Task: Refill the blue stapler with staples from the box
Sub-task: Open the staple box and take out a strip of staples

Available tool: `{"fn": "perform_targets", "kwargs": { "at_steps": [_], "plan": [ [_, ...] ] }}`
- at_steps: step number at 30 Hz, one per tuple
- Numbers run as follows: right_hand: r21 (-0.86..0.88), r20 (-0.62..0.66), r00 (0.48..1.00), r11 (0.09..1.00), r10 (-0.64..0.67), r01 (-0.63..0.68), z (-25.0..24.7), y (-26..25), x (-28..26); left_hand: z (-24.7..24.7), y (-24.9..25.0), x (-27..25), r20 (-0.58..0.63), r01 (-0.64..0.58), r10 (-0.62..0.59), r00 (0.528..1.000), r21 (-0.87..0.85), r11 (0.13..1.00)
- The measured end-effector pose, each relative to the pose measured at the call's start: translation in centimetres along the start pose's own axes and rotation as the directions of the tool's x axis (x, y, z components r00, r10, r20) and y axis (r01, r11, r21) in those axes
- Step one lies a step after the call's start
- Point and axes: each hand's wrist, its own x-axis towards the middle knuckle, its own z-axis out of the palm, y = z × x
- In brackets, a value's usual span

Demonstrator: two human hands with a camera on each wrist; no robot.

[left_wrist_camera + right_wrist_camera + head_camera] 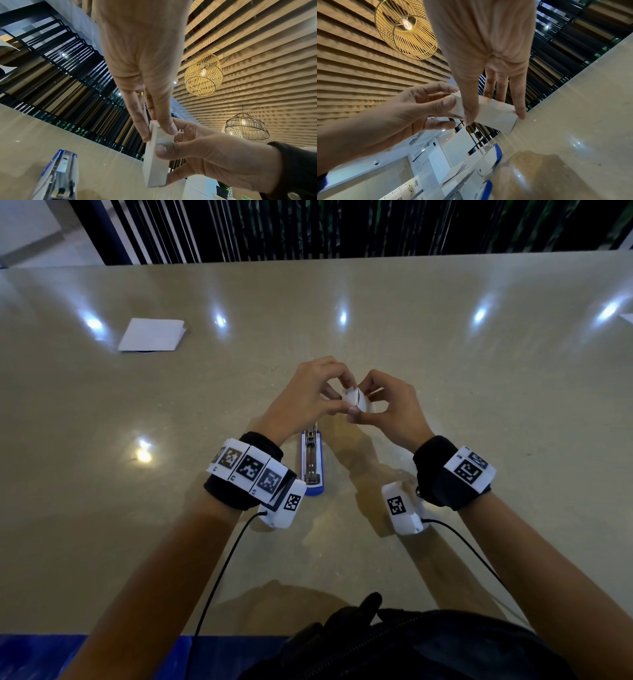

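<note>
Both hands hold a small white staple box (356,400) above the table, just beyond the stapler. My left hand (310,397) pinches one end of the box (157,155) between thumb and fingertips. My right hand (387,405) grips the box (494,116) by its long sides with thumb and fingers. The blue stapler (312,462) lies flat on the table between my wrists, swung open so its metal staple channel shows. The stapler's top (58,174) rises in the left wrist view, and its blue edge (497,152) shows in the right wrist view.
A folded white sheet of paper (151,335) lies at the table's far left. The beige table (479,378) has a glossy top with lamp reflections. A dark slatted railing (308,227) runs behind its far edge. Another white sheet corner (627,318) shows at the right edge.
</note>
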Motion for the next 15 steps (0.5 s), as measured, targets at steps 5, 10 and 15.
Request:
{"fn": "perform_targets", "kwargs": {
  "at_steps": [5,10,15],
  "plan": [
    [0.030,0.020,1.000,0.999,0.011,-0.012,-0.01,-0.15,-0.27,-0.40,0.04,-0.32,0.032,-0.005,0.005,0.999,-0.003,1.000],
    [0.072,0.031,0.998,0.996,0.053,-0.055,0.03,-0.27,-0.51,-0.65,0.11,-0.53,0.062,-0.018,0.019,0.998,-0.022,1.000],
    [0.160,-0.009,0.996,0.983,0.094,-0.091,0.00,-0.64,-0.72,-0.67,0.15,-0.94,0.004,0.038,-0.038,0.999,-0.037,0.999]
  ]
}}
